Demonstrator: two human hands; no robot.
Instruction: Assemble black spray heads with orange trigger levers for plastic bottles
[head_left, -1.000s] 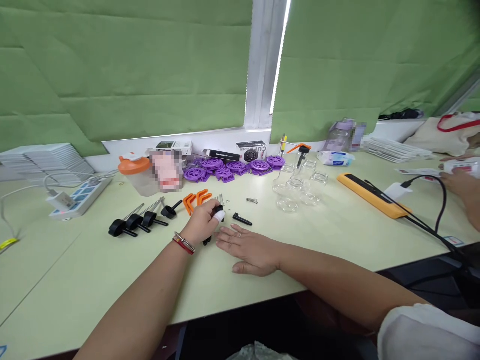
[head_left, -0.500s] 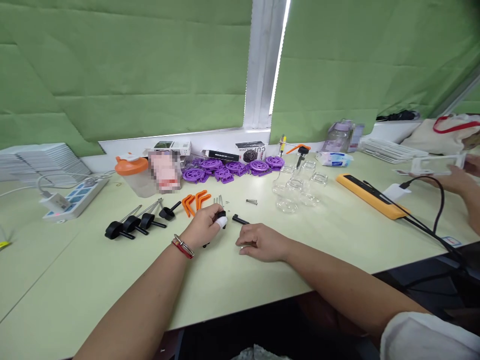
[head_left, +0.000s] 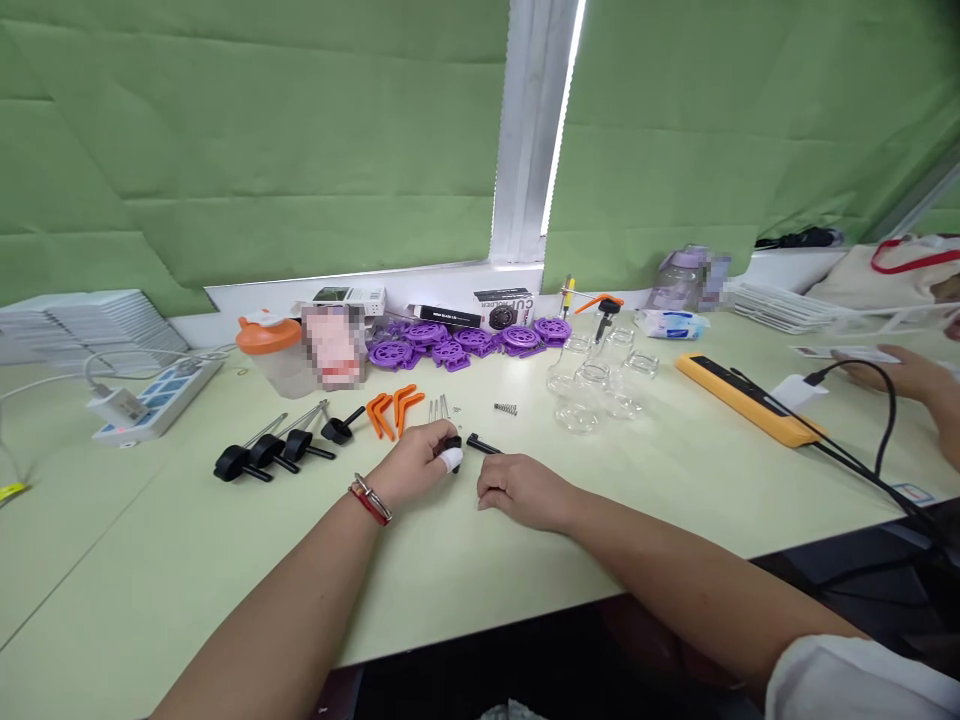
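While both forearms rest on the pale green table (head_left: 187, 560), we see from the head camera that the left hand (head_left: 411, 468) is curled closed around a small black pump part (head_left: 452, 443), with a white-wrapped fingertip pressed against it. That part sits at about the centre of the table, just at 12 o'clock of the knuckles. The right hand (head_left: 520, 490) lies as a loose fist on the surface, just at 3 o'clock of the left hand; its fingers are folded in, and we cannot tell whether they pinch anything. A thin black nozzle piece (head_left: 484, 445) lies at 11 o'clock of this hand, its near end touching or almost touching the fingers.

At 9 o'clock of the left hand we find a row of black pump heads with tubes (head_left: 274, 450). Two orange levers (head_left: 391, 410) lie at 11 o'clock, with thin metal pins (head_left: 439, 408) beside them and a small spring (head_left: 505, 408) at 1 o'clock. Farther off at 12 o'clock sits a heap of purple wheels (head_left: 465, 340). Clear glass jars (head_left: 596, 385) stand at 2 o'clock, an orange bar (head_left: 742, 400) beyond them. At the far 3 o'clock edge another person's hand (head_left: 900, 372) rests on the table.
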